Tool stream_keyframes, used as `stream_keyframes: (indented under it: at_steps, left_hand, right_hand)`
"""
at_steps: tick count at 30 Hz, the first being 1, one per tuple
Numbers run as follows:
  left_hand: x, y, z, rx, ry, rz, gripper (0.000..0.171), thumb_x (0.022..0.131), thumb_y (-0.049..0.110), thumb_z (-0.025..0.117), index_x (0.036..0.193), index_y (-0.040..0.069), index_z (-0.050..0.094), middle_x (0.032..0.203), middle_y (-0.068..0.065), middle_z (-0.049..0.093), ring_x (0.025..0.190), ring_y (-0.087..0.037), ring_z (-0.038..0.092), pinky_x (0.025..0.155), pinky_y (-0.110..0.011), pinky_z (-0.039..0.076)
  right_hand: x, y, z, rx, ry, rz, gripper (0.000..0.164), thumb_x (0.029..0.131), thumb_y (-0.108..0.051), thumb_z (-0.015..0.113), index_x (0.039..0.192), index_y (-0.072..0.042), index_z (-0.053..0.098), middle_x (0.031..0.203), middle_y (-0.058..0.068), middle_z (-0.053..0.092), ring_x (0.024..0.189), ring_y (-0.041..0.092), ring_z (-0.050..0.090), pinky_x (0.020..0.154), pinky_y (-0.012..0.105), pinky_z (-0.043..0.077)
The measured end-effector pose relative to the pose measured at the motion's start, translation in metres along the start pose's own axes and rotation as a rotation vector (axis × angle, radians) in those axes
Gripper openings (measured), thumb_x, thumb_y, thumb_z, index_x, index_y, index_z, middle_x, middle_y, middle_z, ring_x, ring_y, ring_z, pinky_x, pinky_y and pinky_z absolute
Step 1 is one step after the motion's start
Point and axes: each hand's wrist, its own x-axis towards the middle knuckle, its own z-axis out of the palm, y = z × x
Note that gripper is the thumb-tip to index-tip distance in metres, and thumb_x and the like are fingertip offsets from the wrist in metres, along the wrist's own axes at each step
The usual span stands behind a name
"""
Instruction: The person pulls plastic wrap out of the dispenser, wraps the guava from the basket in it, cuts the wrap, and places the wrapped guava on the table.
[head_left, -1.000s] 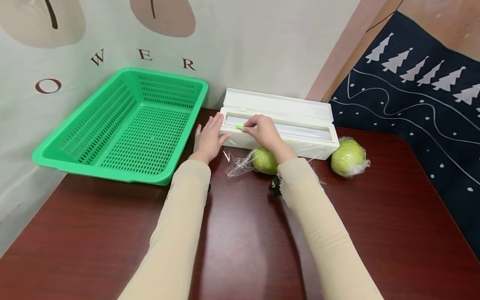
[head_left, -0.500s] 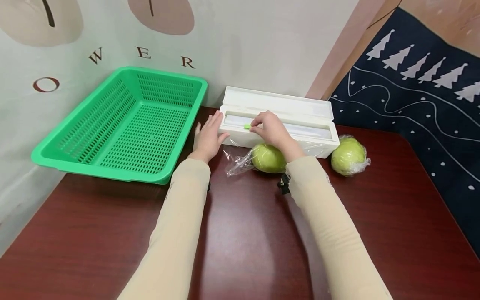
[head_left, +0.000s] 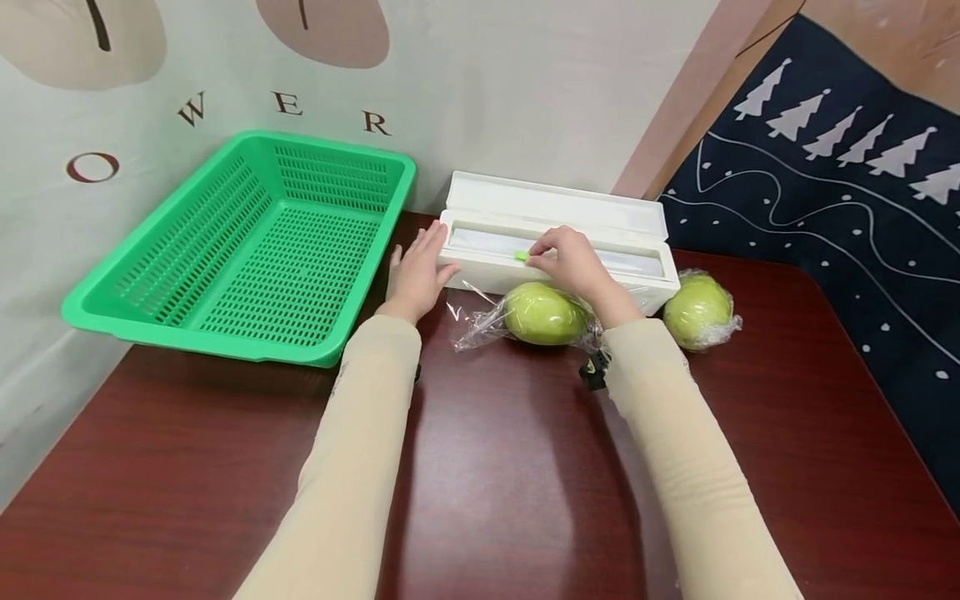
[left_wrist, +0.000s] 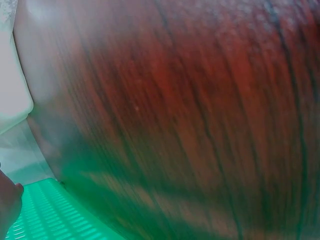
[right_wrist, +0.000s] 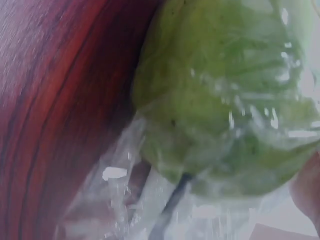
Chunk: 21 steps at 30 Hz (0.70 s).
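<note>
A white cling-film dispenser box (head_left: 480, 268) lies with its lid (head_left: 555, 204) tipped back. My right hand (head_left: 572, 262) pinches the small lime-green slide cutter (head_left: 521, 256) on the box's front rim, near the middle. My left hand (head_left: 417, 271) rests on the box's left end, fingers straight and thumb along the front. Just before the box sits a green fruit (head_left: 542, 315) on clear film (head_left: 476, 325); film also covers it in the right wrist view. In the left wrist view, only a bit of my left hand (left_wrist: 9, 202) shows.
A big green slotted basket (head_left: 300, 267) stands to the left of the box. Another film-wrapped green fruit (head_left: 697, 310) sits by the box's right end. All stand on a dark red wooden table (head_left: 495, 492), with a printed cloth backdrop (head_left: 525, 83) behind.
My right hand has slid the green cutter rightward along the box's front rim, from near the left end to the middle. My left hand has stayed in place.
</note>
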Motion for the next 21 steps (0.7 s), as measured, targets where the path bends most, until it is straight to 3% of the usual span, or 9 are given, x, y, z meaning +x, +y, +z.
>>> stream_keyframes:
  at_steps: [9,21]
  left_hand:
    - [0.001,-0.001,-0.001,-0.007,0.006,-0.007,0.068,0.095,0.036,0.05,0.151,0.015,0.017,0.158,-0.002,0.013,0.145,-0.023,0.014,0.116,-0.054,0.009]
    - [0.001,0.0,0.0,-0.001,-0.009,-0.014,0.068,0.095,0.036,0.05,0.151,0.016,0.016,0.158,-0.001,0.013,0.146,-0.023,0.012,0.116,-0.053,0.008]
  right_hand:
    - [-0.016,0.025,-0.016,-0.037,0.018,0.016,0.018,0.086,-0.012,0.066,0.097,0.003,0.07,0.1,0.019,0.068,0.102,0.032,0.055,0.095,0.043,0.041]
    - [-0.022,0.033,-0.02,-0.017,0.011,0.011,0.018,0.086,-0.01,0.066,0.096,0.004,0.069,0.099,0.021,0.067,0.1,0.033,0.055,0.093,0.044,0.041]
